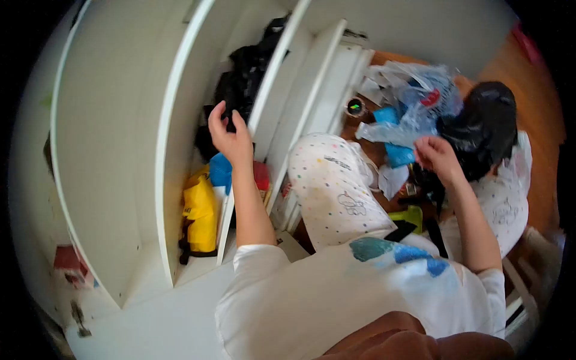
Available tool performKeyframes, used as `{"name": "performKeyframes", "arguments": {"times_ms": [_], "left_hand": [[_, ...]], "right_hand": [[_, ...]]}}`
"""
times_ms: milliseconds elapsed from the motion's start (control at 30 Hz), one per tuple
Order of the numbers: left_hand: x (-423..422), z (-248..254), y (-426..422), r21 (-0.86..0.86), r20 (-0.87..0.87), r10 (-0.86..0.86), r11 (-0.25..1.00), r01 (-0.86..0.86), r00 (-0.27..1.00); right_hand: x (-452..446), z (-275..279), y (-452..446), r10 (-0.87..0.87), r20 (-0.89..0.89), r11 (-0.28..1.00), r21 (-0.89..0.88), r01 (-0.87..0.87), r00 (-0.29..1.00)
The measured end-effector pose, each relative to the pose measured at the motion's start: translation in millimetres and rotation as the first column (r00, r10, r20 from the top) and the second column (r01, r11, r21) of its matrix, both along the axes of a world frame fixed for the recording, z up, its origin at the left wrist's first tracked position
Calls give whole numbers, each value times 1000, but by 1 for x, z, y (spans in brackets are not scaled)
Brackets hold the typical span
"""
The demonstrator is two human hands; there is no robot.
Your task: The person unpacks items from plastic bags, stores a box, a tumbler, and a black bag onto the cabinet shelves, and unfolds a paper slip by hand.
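Observation:
My left hand (231, 141) is raised in front of a shelf compartment, thumb and fingers apart, with nothing in it. Just behind it a black plastic bag (246, 78) is stuffed into that compartment. Below my left wrist are a blue item (220, 173) and a yellow bag (201, 207). My right hand (438, 157) is closed, fingers curled, over the floor clutter; what it holds, if anything, is hidden. Close to its fingertips lie a clear plastic bag (396, 132) and a blue item (399, 155). A full black bag (486, 126) stands beyond it.
White shelf panels (180, 120) run along my left side. A round device with a lit green mark (355, 107) lies by the shelf. My bent knee in dotted trousers (336, 186) stands between shelf and clutter. A red-and-white box (73, 264) is at far left.

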State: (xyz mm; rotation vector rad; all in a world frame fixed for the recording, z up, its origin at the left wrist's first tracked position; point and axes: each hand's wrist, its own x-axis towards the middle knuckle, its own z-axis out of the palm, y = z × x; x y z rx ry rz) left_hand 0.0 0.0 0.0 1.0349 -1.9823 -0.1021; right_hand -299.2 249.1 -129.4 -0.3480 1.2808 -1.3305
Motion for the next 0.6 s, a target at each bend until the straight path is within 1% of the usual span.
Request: {"name": "performKeyframes", "arguments": {"times_ms": [33,67,100,133,167,200,233,267,300,333,367,433,467,500,533,567,600], "left_hand": [[-14,10,17,51,-153,-61,996,69,986],[-27,15,31,123,-236,-162,973,195,958],[-84,-32,55,157,-317,-228,944,289,921],[-99,-28,64,215,-232,-342,895,391,911],[-121,-29,77,359,-245,-399,810,465,884],[-141,-42,76,425,-250,-489,721,548,836],[-160,-51,80,546,-251,-608,553,629,753],[-181,-66,89,692,-288,-626,387,610,724],[-196,-95,90,758,-296,-670,269,594,681],[-207,-123,90,828,-230,-761,174,533,606],[-215,-143,94,872,-98,-852,176,457,514],[-218,-184,97,920,92,-915,229,317,394],[-217,-204,103,922,87,-921,218,319,380],[-214,-223,107,876,262,-888,383,294,377],[-213,-231,110,799,430,-824,538,270,369],[-216,-239,115,801,428,-830,531,276,357],[-218,-241,120,817,468,-813,548,182,348]], "right_hand": [[8,2,12,-24,19,999,30,24,1000],[6,20,9,-41,60,999,7,40,997],[-52,-1,25,-120,29,991,-63,122,992],[-51,5,23,-191,55,978,-80,195,980],[-58,19,27,-259,59,961,-83,263,964],[-69,25,29,-311,70,938,-140,318,948],[-80,32,37,-364,74,911,-179,371,928],[-93,38,47,-405,81,886,-211,413,911],[-102,40,56,-480,55,854,-201,481,876],[-109,48,64,-505,64,835,-215,506,861],[-116,54,72,-530,74,816,-227,532,845],[-122,53,81,-568,89,783,-250,570,818],[-122,57,84,-580,95,770,-262,582,809],[-121,57,84,-589,108,756,-275,594,801],[-121,54,84,-570,147,759,-282,586,809],[-122,54,85,-581,146,752,-279,597,801],[-122,54,85,-547,139,779,-276,563,826]]}}
